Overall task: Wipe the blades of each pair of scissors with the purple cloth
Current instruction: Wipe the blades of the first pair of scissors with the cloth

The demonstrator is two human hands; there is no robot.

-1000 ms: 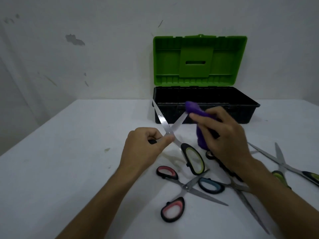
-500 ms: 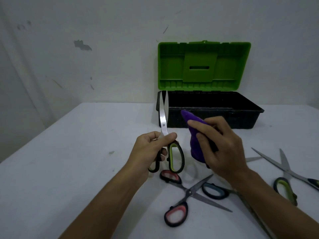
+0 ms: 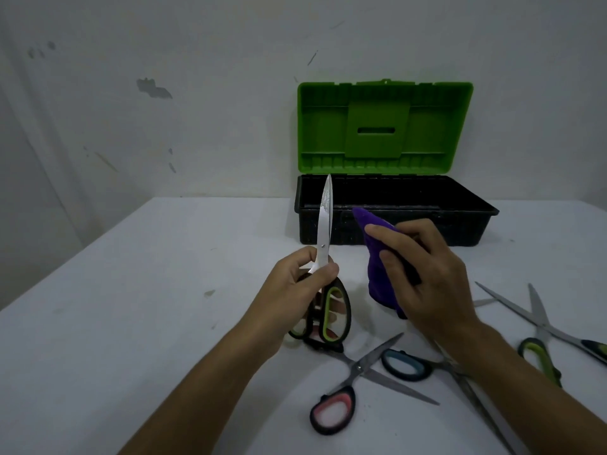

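Observation:
My left hand (image 3: 297, 290) grips a pair of green-and-black scissors (image 3: 325, 224) near the pivot, blades closed and pointing straight up. My right hand (image 3: 423, 274) holds the bunched purple cloth (image 3: 377, 270) just to the right of the blades, a small gap apart. On the white table lie red-handled scissors (image 3: 358, 385) with open blades, blue-handled scissors (image 3: 407, 364) partly under my right forearm, and another green-handled pair (image 3: 538, 326) at the right edge.
An open toolbox with a black tray (image 3: 394, 224) and raised green lid (image 3: 384, 126) stands at the back against the wall. The table's left edge (image 3: 98, 247) runs diagonally at the left.
The held scissors' blades have gone from spread open to closed and now stand upright. The cloth has come off the blade and sits beside it.

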